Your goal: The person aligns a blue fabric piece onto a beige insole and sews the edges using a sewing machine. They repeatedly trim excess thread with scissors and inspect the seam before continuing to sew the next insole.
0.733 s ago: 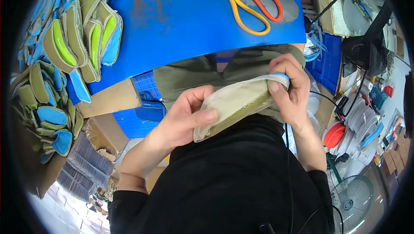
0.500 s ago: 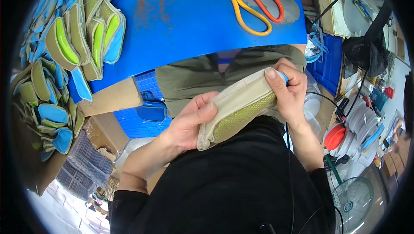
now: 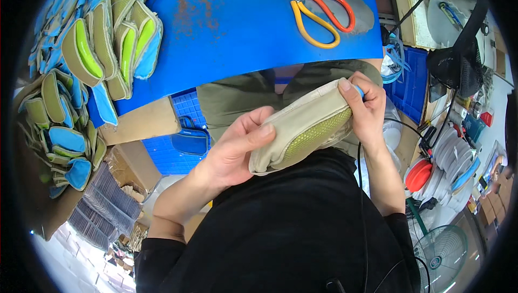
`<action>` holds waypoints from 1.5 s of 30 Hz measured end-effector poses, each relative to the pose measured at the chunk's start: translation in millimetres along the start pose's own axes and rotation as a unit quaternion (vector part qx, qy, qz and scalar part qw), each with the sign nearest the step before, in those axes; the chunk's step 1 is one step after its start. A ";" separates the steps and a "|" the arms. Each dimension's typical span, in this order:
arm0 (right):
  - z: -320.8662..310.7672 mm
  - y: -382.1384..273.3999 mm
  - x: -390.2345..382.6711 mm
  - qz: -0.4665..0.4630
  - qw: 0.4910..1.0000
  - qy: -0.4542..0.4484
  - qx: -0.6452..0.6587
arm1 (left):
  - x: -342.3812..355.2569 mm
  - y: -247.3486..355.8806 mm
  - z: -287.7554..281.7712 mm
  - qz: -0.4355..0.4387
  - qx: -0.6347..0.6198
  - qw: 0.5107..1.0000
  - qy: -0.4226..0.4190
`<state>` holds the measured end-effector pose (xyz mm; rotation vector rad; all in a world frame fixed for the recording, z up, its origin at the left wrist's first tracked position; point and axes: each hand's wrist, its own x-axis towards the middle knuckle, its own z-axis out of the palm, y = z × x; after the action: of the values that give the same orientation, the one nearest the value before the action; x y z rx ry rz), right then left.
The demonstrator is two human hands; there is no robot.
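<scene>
A beige fabric pouch [image 3: 299, 115] with a green mesh panel and a bit of blue at its right end is held over my lap, tilted up to the right. My left hand [image 3: 240, 144] grips its lower left end, thumb on top. My right hand [image 3: 367, 109] pinches the upper right end, with the thumb near the seam. Orange-and-red-handled scissors [image 3: 315, 17] lie on the blue tabletop [image 3: 226, 34] ahead of me. Stacked olive, green and blue fabric pieces [image 3: 110, 50] lie on the table's left side.
A heap of similar pieces [image 3: 59, 131] sits at left, above stacked grey sheets [image 3: 105, 209]. A small blue case [image 3: 190, 140] lies on a blue crate [image 3: 159, 158]. Dark cables, red and white discs [image 3: 418, 174] and a fan [image 3: 440, 258] are at right.
The pouch has turned to show more of its side and mesh panel, its right end rising slightly. My right hand has moved up a little with it; my left hand keeps hold.
</scene>
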<state>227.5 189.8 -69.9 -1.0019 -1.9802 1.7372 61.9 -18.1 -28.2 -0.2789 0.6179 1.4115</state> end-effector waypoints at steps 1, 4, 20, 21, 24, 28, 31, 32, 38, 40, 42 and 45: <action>0.5 -0.6 -0.3 0.000 1.000 0.004 0.002 | 0.6 -0.8 -0.3 -0.003 -0.002 1.000 -0.005; 2.8 5.7 -4.2 -0.011 1.000 0.004 0.006 | -1.3 -8.5 -1.1 -0.014 -0.017 1.000 -0.023; -4.0 -12.1 2.7 -0.093 0.987 0.034 -0.126 | 15.3 16.3 9.6 0.004 0.189 0.982 0.001; -3.6 -11.5 3.3 -0.112 0.984 0.043 -0.134 | 15.7 17.3 7.4 -0.007 0.203 0.979 -0.003; -1.3 -13.4 4.1 -0.141 0.979 0.058 -0.135 | 20.2 12.8 9.3 -0.015 0.198 0.980 0.023; 0.0 -6.2 1.6 -0.111 0.985 0.051 -0.121 | 20.6 5.5 5.5 -0.027 0.153 0.988 0.018; 2.6 -0.9 -2.4 -0.064 0.992 0.042 -0.103 | 20.8 -0.6 4.4 -0.022 0.116 0.993 0.014; 3.7 1.2 -2.8 -0.066 0.992 0.042 -0.098 | 21.0 -2.7 3.7 -0.017 0.102 0.995 0.008; 7.1 5.8 1.1 -0.074 0.993 0.042 -0.079 | 18.5 -15.9 -2.5 0.001 0.070 0.998 -0.011; 7.3 9.8 1.8 -0.074 0.993 0.044 -0.078 | 19.1 -17.4 -0.9 -0.003 0.070 0.997 -0.009; 8.6 13.7 3.3 -0.073 0.994 0.050 -0.066 | 19.8 -15.9 3.2 -0.013 0.075 0.997 -0.006; 9.5 12.0 4.1 -0.073 0.995 0.051 -0.050 | 17.9 -20.1 -10.4 -0.024 0.076 0.996 -0.032</action>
<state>221.9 185.8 -84.2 -0.9327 -2.0363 1.4940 79.7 -11.9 -50.0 -0.1261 0.6579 1.3152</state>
